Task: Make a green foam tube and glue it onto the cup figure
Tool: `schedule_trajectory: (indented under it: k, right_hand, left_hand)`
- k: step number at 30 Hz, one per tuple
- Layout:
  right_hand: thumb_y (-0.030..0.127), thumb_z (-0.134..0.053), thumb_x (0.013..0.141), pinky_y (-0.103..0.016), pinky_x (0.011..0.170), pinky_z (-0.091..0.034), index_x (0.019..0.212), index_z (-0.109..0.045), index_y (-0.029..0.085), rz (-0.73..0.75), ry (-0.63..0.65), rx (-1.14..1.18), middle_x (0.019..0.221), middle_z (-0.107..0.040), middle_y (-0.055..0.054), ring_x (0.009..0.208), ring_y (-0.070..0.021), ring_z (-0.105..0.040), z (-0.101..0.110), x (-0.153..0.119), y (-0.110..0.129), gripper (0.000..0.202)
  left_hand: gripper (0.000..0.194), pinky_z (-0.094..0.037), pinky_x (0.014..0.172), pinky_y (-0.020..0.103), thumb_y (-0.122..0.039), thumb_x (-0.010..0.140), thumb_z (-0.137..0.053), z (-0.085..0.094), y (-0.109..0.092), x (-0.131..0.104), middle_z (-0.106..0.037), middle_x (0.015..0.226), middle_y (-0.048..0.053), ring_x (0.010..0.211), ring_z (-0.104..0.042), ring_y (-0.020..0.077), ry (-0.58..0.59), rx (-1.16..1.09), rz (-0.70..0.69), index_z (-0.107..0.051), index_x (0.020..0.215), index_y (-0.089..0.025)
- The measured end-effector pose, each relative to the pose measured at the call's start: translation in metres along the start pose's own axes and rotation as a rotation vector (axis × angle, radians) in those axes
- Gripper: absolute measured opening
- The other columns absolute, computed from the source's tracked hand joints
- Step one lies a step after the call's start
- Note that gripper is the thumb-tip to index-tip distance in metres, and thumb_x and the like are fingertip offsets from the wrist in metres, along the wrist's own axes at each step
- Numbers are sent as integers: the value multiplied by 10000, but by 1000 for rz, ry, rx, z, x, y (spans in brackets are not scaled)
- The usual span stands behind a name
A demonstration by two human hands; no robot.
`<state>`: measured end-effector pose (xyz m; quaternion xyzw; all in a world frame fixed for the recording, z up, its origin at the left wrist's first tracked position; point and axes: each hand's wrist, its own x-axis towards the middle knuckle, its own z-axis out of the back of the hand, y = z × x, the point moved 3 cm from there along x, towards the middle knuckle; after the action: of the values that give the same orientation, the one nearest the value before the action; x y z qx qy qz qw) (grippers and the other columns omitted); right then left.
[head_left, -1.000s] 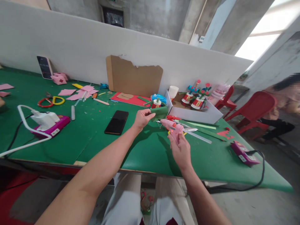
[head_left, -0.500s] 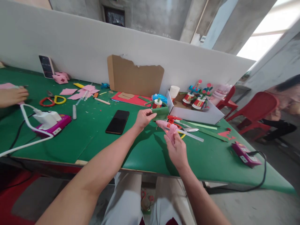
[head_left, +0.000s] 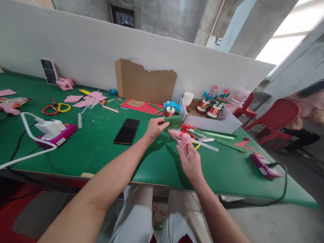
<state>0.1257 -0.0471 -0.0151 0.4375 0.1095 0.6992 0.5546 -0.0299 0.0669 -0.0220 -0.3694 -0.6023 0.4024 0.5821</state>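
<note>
My left hand (head_left: 156,129) pinches a piece of green paper (head_left: 175,122), curved over and raised above the table. Closed around the handle of a pink hot glue gun (head_left: 182,139) is my right hand (head_left: 191,160). The gun's nozzle points left, close under the paper's lower edge; whether they touch I cannot tell. A clear glue stick (head_left: 206,145) sticks out of the gun's back. Just behind the paper stands a paper-cup figure (head_left: 169,111) with striped green arms. Scissors (head_left: 205,139) lie beyond the glue gun.
A white box (head_left: 212,125) with cup figures stands at the back right. A black phone (head_left: 127,131) lies left of my hands. Purple power strips (head_left: 265,166) sit on both sides. Pink paper (head_left: 92,100), pliers (head_left: 52,108) and another glue gun (head_left: 11,105) are at the left.
The other person's hand at the far left has gone out of view, leaving a pink glue gun visible there. My own hands have hardly moved.
</note>
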Motion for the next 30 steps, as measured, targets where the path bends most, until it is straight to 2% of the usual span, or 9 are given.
schedule_trajectory:
  k: [8,21,30]
  right_hand:
    - [359,-466,854,-351,826,-497,1040,-623,151,-3,-6,-4,969,-696,-124,984,-255,-632,0,0,-1,320]
    - [375,-458,862,-357,880,-479,1117,-598,167,1,-8,10,1080,-677,-120,1023,-246,-623,0,0,-2,357]
    - [392,-459,865,-353,856,-482,1098,-600,152,-38,-5,-3,1064,-681,-136,992,-247,-631,3,2,-5,363]
  left_hand:
    - [357,-195,474,228,-341,643,-638,0,1,1,-303,473,-63,483,-257,67,2,7,-7,-376,473,-169]
    - [367,-190,471,225,-347,638,-637,0,-1,1,-285,469,-63,486,-242,68,-1,8,-8,-363,469,-170]
    - [365,-188,466,225,-343,640,-635,0,-2,0,-287,469,-62,480,-243,65,-2,-11,-3,-361,470,-171]
